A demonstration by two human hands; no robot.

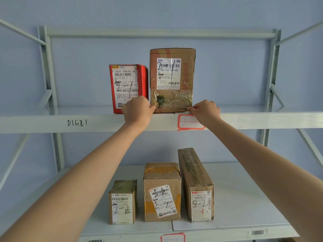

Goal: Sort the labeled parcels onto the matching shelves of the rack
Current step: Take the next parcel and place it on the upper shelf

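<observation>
A tall brown cardboard parcel (172, 79) marked "2-1" stands upright on the upper shelf (253, 119), above a red-framed tag reading "2-1" (189, 122). My left hand (138, 110) pinches its lower left corner. My right hand (205, 110) pinches its lower right corner. A red parcel (128, 86), also marked "2-1", stands right beside it on the left, partly behind my left hand.
On the lower shelf (236, 198) stand three brown parcels marked "2-2": a small one (123, 203), a middle one (161, 193) and a long one (196, 186). Grey rack posts (48, 67) frame both sides. "D1621" is written on the upper beam.
</observation>
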